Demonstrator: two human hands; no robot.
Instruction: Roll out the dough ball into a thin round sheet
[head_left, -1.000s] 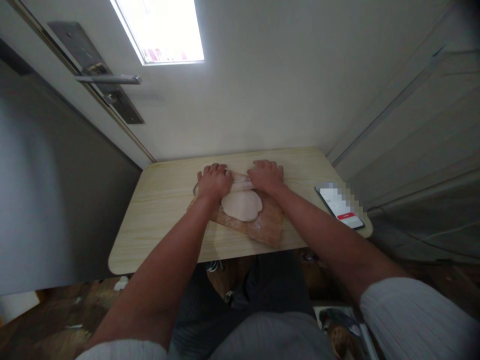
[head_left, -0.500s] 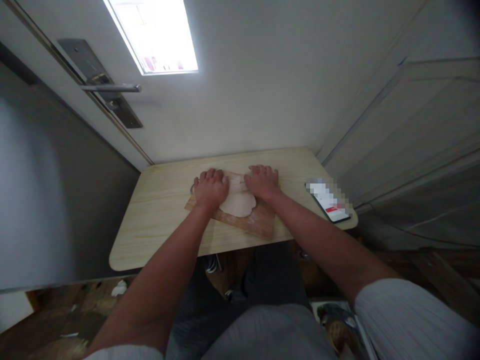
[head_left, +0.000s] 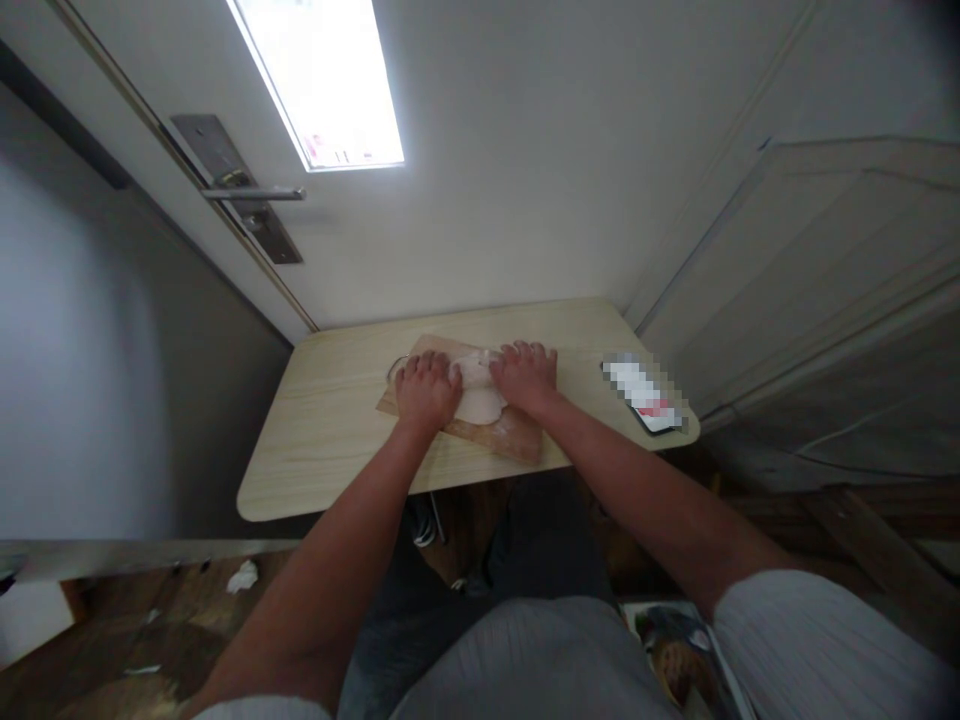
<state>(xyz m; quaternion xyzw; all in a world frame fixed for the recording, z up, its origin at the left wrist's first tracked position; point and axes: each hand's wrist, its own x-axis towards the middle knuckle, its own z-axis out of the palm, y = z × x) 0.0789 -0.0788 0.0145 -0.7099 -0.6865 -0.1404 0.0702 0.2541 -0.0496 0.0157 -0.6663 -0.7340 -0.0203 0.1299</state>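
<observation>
A flat sheet of pale dough (head_left: 480,405) lies on a wooden cutting board (head_left: 517,440), which sits at an angle on the table. Across the dough's far part runs a light, floury rolling pin (head_left: 476,369), seen only in the gap between my hands. My left hand (head_left: 429,388) is closed over its left end, palm down with fingers curled forward. On the other end, my right hand (head_left: 527,374) grips in the same way. Both hands cover most of the pin.
The light wood table (head_left: 315,420) stands against a door with a metal handle (head_left: 259,194). A phone (head_left: 652,410) with a blurred screen lies at the table's right end. Below on the right is an open box of items (head_left: 679,655).
My hands and the rolling pin have shifted slightly relative to the dough, and less of the dough shows on the near side. The camera view has also tilted a little.
</observation>
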